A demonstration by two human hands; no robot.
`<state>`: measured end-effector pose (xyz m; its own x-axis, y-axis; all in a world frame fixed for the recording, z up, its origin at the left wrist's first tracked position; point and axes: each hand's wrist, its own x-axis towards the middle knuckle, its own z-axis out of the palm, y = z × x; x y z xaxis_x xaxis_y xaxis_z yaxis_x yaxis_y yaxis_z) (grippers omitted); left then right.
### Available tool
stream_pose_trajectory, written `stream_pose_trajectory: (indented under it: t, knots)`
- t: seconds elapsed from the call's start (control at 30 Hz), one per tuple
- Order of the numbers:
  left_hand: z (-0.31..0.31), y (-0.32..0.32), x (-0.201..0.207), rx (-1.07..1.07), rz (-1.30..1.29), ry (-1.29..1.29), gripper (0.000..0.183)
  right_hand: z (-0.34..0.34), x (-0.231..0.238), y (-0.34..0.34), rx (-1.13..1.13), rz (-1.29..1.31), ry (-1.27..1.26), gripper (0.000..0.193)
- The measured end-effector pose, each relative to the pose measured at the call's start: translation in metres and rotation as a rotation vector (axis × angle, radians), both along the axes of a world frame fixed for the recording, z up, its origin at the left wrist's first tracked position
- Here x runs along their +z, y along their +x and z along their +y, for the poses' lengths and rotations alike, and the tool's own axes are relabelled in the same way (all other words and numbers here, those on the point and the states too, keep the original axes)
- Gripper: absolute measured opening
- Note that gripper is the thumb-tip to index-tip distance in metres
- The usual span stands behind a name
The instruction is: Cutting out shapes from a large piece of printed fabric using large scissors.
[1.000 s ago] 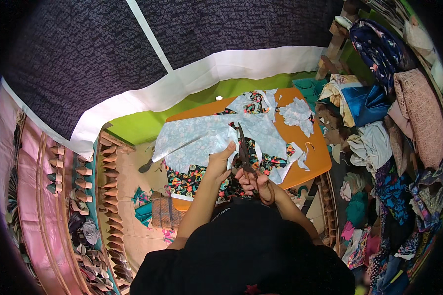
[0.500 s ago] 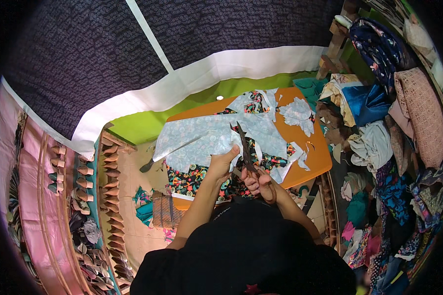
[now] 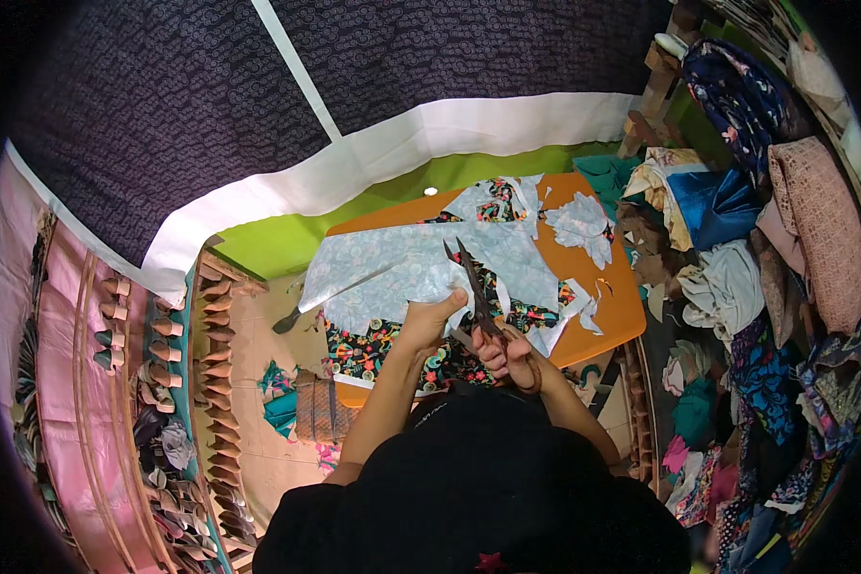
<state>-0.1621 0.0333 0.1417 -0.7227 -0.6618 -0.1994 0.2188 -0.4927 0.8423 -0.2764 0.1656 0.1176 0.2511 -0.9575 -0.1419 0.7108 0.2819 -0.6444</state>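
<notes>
My right hand (image 3: 505, 358) is closed around the handles of dark metal scissors (image 3: 477, 297), whose blades point away from me with their tips parted. Beside the blades, my left hand (image 3: 432, 323) grips a piece of fabric (image 3: 378, 342), thumb on top; its fingers are mostly hidden beneath. The fabric's printed side is black with colourful flowers, and its pale whitish backing faces up over much of the sheet. It spreads over an orange table (image 3: 598, 301). Cut scraps (image 3: 581, 226) of the same cloth lie at the table's far right.
Heaps of folded and crumpled cloth (image 3: 727, 287) fill the right side. On the left stand racks of wooden shoe lasts (image 3: 217, 383). A dark patterned curtain (image 3: 210, 115) with a white border hangs beyond the table. A grey woven piece (image 3: 318, 413) lies on the floor at the left.
The scissor blades have parted, their tips now visibly separate where before they were nearly together. Both hands stay in almost the same place, the left still gripping the fabric.
</notes>
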Motion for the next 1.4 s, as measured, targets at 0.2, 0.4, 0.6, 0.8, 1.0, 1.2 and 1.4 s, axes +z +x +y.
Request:
stream_pose_trajectory:
  t: [0.2, 0.4, 0.6, 0.8, 1.0, 1.2, 1.4]
  knots:
    - [-0.003, 0.003, 0.020, -0.029, -0.062, -0.073, 0.027, 0.004, 0.036, 0.000, -0.092, 0.284, 0.066, 0.063]
    - [-0.008, 0.010, 0.029, -0.074, -0.142, -0.193, 0.024, 0.007, 0.045, -0.004, -0.023, 0.283, 0.087, 0.081]
    - [-0.009, 0.008, 0.030, -0.080, -0.156, -0.233, 0.027, 0.007, 0.034, 0.000, -0.024, 0.271, 0.094, 0.084]
    - [-0.011, 0.013, 0.031, -0.084, -0.180, -0.303, 0.027, 0.008, 0.039, -0.005, -0.009, 0.333, 0.065, 0.084]
    - [-0.015, 0.020, 0.037, -0.174, -0.379, -0.402, 0.039, 0.007, 0.036, -0.014, 0.064, 0.356, 0.110, 0.055]
    - [-0.018, 0.022, 0.037, -0.129, -0.309, -0.465, 0.032, 0.007, 0.047, -0.008, 0.026, 0.664, -0.036, 0.035]
    - [-0.020, 0.025, 0.042, -0.165, -0.342, -0.463, 0.033, 0.004, 0.048, -0.008, 0.089, 0.560, 0.060, 0.088]
